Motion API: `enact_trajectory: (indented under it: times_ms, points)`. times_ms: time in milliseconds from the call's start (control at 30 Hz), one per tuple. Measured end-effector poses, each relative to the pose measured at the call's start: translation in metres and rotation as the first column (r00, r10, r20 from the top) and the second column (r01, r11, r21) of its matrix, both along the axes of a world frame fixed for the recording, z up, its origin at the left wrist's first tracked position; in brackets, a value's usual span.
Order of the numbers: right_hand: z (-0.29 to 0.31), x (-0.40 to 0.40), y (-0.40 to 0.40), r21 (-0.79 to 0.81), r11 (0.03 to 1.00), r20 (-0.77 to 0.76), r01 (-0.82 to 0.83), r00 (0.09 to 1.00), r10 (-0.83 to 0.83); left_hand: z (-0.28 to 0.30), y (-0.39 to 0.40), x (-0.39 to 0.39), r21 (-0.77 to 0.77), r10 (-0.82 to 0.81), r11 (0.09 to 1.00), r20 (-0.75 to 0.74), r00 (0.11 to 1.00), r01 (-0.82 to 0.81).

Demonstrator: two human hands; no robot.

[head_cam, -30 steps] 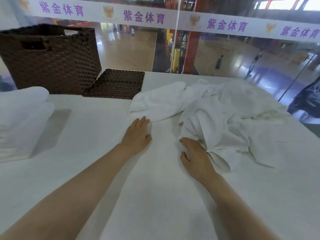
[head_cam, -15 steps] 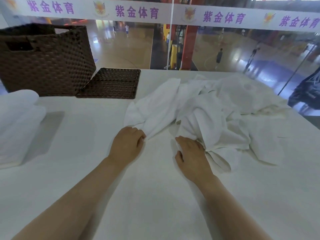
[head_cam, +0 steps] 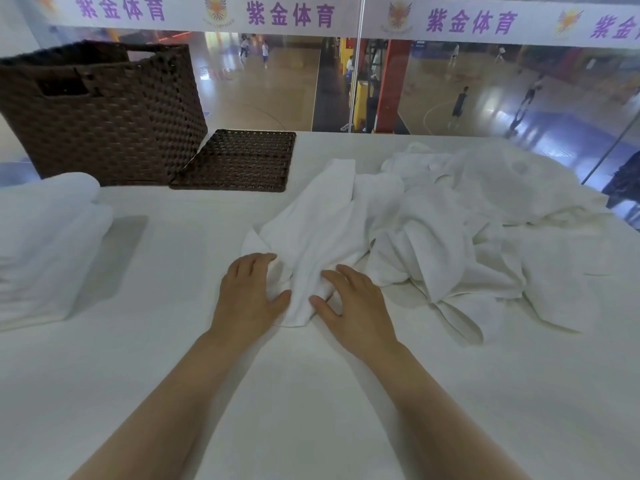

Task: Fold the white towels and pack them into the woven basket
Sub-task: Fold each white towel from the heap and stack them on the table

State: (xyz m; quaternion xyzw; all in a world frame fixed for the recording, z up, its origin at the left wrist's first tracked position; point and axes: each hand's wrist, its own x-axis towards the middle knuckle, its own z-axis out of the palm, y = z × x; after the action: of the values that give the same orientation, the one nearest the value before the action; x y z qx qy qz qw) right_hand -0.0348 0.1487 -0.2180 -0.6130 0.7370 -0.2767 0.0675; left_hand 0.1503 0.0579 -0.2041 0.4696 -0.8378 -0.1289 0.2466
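A rumpled white towel (head_cam: pixel 322 230) stretches from the table's middle toward me. My left hand (head_cam: pixel 251 296) grips its near left edge, fingers curled into the cloth. My right hand (head_cam: pixel 353 299) pinches the same near end from the right, thumb and fingers around a fold. More crumpled white towels (head_cam: pixel 478 216) lie heaped to the right. A dark brown woven basket (head_cam: pixel 104 112) stands at the back left, far from both hands. Folded white towels (head_cam: pixel 45 244) are stacked at the left edge.
The basket's flat woven lid (head_cam: pixel 239 161) lies on the white table (head_cam: pixel 311 393) just right of the basket. Behind the table's far edge is a glass wall with a purple-lettered banner (head_cam: pixel 291 15), overlooking a sports court below.
My left hand pulled a towel end toward me. My right hand left the heap and moved left onto that same towel, so both hands now hold its near end.
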Motion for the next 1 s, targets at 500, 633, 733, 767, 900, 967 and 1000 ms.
enact_trajectory:
  times_ms: [500,633,733,767,900,967,1000]
  points:
    - [0.001,0.0,-0.014,0.107,0.991,0.017,0.079,0.997,-0.082,-0.004,-0.027,0.086,-0.084,0.315,0.948,0.142,0.938,-0.305]
    - [0.004,0.0,-0.03,0.172,0.978,0.023,0.118,0.992,-0.124,-0.001,-0.033,0.125,-0.096,0.459,0.887,0.101,0.883,-0.451]
    - [0.006,0.003,-0.047,0.197,0.967,-0.017,0.159,0.987,-0.159,-0.003,-0.031,0.138,-0.052,0.508,0.86,-0.008,0.861,-0.507]
    - [0.007,0.005,-0.053,0.199,0.965,-0.023,0.17,0.985,-0.169,-0.004,-0.031,0.141,-0.027,0.497,0.866,-0.069,0.865,-0.5]
    - [0.008,0.017,-0.077,0.165,0.968,-0.025,0.19,0.982,-0.188,-0.001,-0.03,0.147,0.07,0.461,0.884,-0.297,0.836,-0.462]
    - [0.011,0.024,-0.085,0.147,0.966,-0.007,0.211,0.977,-0.212,0.002,-0.029,0.148,0.064,0.467,0.876,-0.363,0.806,-0.478]
    - [0.011,0.026,-0.089,0.137,0.964,0.007,0.228,0.973,-0.231,0.004,-0.028,0.147,0.055,0.467,0.872,-0.391,0.793,-0.486]
